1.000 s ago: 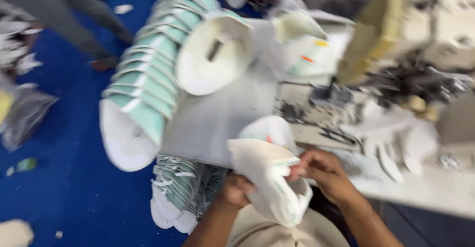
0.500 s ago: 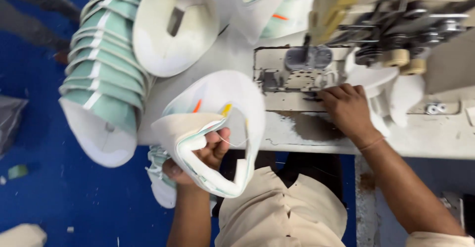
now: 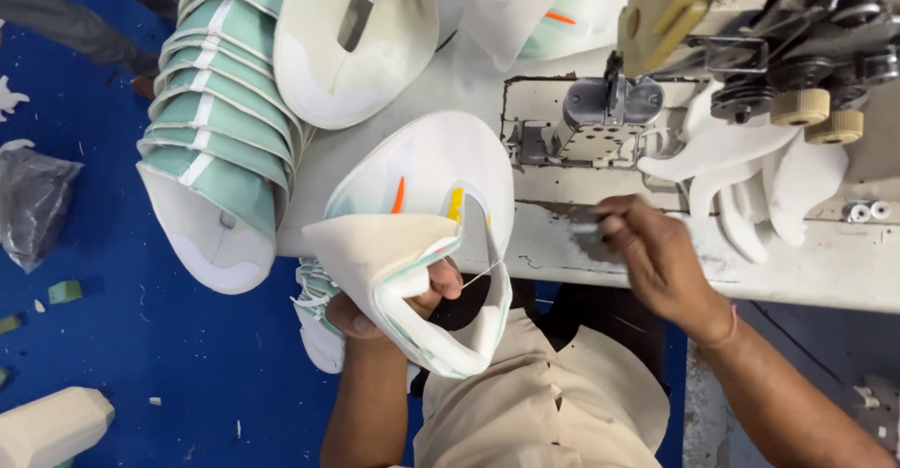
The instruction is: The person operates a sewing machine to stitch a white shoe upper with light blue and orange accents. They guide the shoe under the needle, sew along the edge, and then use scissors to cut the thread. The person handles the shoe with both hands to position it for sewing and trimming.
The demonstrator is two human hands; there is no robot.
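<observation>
- Left hand [image 3: 394, 304]: low centre of view, knuckles toward the camera, fingers curled shut in a grip; thumb [image 3: 441, 279] lies across the top, tip pointing right.
- Left forearm bare, rising near-vertical from the bottom edge; wrist straight, in line with the forearm.
- Right hand [image 3: 656, 257]: right of centre, back of hand up, palm down, fingers drawn together and pinched at the tips, pointing up-left.
- Right forearm bare, running diagonally from the lower-right corner; a thin band sits at the wrist.
- The two hands are well apart, left lower than right.
</observation>
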